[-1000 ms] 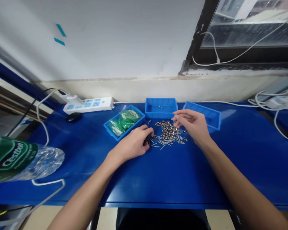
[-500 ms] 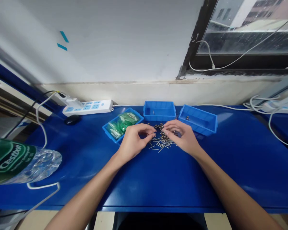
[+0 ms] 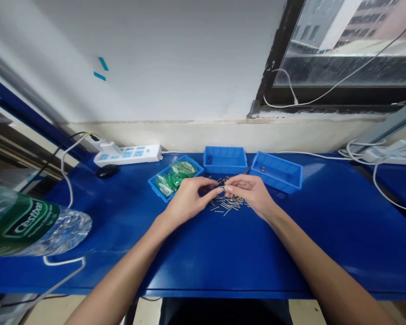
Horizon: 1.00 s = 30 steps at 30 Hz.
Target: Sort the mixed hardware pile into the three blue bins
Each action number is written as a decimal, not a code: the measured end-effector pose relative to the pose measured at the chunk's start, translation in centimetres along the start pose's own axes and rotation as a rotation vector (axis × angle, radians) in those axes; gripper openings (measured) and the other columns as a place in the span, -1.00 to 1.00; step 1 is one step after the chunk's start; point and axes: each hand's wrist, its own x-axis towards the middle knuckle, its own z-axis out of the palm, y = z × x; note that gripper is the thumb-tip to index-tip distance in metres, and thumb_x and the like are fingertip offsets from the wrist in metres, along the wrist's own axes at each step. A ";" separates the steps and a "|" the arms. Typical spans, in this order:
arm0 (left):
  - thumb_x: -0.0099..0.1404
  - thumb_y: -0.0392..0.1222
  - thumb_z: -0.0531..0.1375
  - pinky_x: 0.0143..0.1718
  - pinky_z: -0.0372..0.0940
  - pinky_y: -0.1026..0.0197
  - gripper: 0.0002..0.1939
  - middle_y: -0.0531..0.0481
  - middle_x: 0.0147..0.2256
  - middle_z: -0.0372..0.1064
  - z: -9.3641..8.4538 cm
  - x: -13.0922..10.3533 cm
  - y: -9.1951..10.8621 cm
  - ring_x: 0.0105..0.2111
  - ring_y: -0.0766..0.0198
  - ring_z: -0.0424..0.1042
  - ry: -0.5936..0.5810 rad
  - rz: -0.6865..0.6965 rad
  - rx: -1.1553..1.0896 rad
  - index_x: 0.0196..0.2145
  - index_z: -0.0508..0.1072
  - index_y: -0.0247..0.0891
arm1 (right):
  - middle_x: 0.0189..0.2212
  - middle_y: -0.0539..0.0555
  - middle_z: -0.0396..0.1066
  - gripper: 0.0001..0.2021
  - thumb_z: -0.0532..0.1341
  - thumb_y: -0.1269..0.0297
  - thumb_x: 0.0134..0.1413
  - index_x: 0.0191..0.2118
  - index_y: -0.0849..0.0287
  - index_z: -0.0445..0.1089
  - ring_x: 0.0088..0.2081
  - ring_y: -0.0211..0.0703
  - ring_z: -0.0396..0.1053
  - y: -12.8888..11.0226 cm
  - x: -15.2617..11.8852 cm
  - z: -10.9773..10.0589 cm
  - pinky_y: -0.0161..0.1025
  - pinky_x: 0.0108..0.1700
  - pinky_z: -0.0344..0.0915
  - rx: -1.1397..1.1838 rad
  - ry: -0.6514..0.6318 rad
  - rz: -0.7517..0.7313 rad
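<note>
Mid-frame, the left hand [image 3: 219, 187] and right hand [image 3: 227, 188] nearly meet, fingers curled in; their hold is too small to tell. Screws [image 3: 230, 205] lie just below; the table [image 3: 338, 216] spreads broadly right and down to its front edge [image 3: 219, 292].

Fasteners [image 3: 228, 206] mid-desk, bins behind

On the desk [image 3: 203, 262], the left hand [image 3: 191, 198] and right hand [image 3: 252, 195] meet over the fasteners. Behind them stand three bins: the left bin [image 3: 157, 190], with bags [image 3: 177, 174] in it; the middle bin [image 3: 225, 169], nearest the wall [image 3: 189, 81]; and the right bin [image 3: 274, 181], with a small piece [image 3: 263, 169] in it. Left of the left bin, a mouse [image 3: 107, 171] lies before a power strip [image 3: 145, 155]. A bottle [image 3: 37, 221] is farther left, nearer the front.
</note>
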 end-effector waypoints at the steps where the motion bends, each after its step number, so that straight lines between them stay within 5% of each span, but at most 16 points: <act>1: 0.45 0.01 0.15 0.05 0.37 0.03 -0.63 -0.15 0.01 0.51 -0.4 -0.2 0.2 -0.02 0.09 0.49 -0.028 0.060 0.128 0.07 0.51 -0.24 | -0.35 0.06 0.62 -0.79 0.43 0.23 0.01 -0.20 0.11 0.57 -0.27 -0.06 0.59 0.1 0.2 -0.1 -0.02 -0.05 0.52 0.005 0.045 -0.026; 3: 0.50 -0.02 0.07 0.18 0.27 -0.10 -0.52 -0.24 0.16 0.37 -1.2 -0.7 0.6 0.14 0.00 0.37 -0.090 0.100 0.330 0.26 0.31 -0.28 | -0.07 0.10 0.59 -0.61 0.42 0.24 0.04 0.03 0.04 0.51 -0.05 0.02 0.56 0.2 0.7 -0.3 0.06 0.11 0.46 0.005 0.127 -0.082; 6: 0.46 -0.20 0.06 0.14 0.30 -0.15 -0.53 -0.34 0.13 0.36 -1.6 -1.4 0.7 0.12 -0.08 0.37 -0.189 0.068 0.520 0.27 0.26 -0.39 | 0.23 0.14 0.37 -0.34 0.36 0.25 0.11 0.32 -0.07 0.23 0.13 0.11 0.46 0.3 1.0 -0.7 0.13 0.19 0.40 -0.041 0.155 -0.108; 10: 0.29 -0.46 0.08 0.01 0.36 -0.05 -0.54 -0.32 -0.01 0.41 -1.1 -1.8 0.0 0.00 -0.06 0.43 -0.310 0.034 0.626 0.14 0.36 -0.40 | 0.18 0.17 0.41 -0.42 0.32 0.26 0.15 0.28 -0.03 0.25 0.03 0.10 0.53 0.4 0.7 -1.0 0.11 0.14 0.45 -0.035 0.154 -0.093; 17: 0.25 -0.58 -0.01 -0.18 0.37 0.08 -0.50 -0.21 -0.12 0.39 -0.3 -1.5 -0.6 -0.21 0.09 0.49 -0.310 0.038 0.601 0.08 0.39 -0.32 | 0.04 0.14 0.52 -0.61 0.29 0.27 0.18 0.13 0.02 0.37 -0.16 -0.03 0.58 0.0 -0.1 -0.7 0.03 0.00 0.50 -0.024 0.153 -0.074; 25: 0.31 -0.42 0.15 -0.21 0.37 0.16 -0.79 -0.07 -0.25 0.51 -0.1 -0.3 -0.6 -0.29 0.21 0.49 -0.042 0.091 0.209 -0.20 0.55 -0.26 | -0.18 0.11 0.60 -0.76 0.31 0.25 0.15 -0.05 0.09 0.46 -0.27 -0.09 0.58 -0.2 -0.4 -0.5 -0.06 -0.13 0.51 -0.112 0.096 -0.061; 30: 0.31 -0.19 0.28 -0.26 0.43 0.20 -0.88 -0.05 -0.34 0.59 0.2 0.2 -0.2 -0.35 0.24 0.54 0.145 -0.058 -0.196 -0.32 0.60 -0.28 | -0.20 0.10 0.59 -0.74 0.38 0.26 0.08 -0.09 0.09 0.46 -0.14 -0.05 0.57 -0.3 -0.8 0.0 -0.08 -0.03 0.48 -0.225 -0.001 -0.073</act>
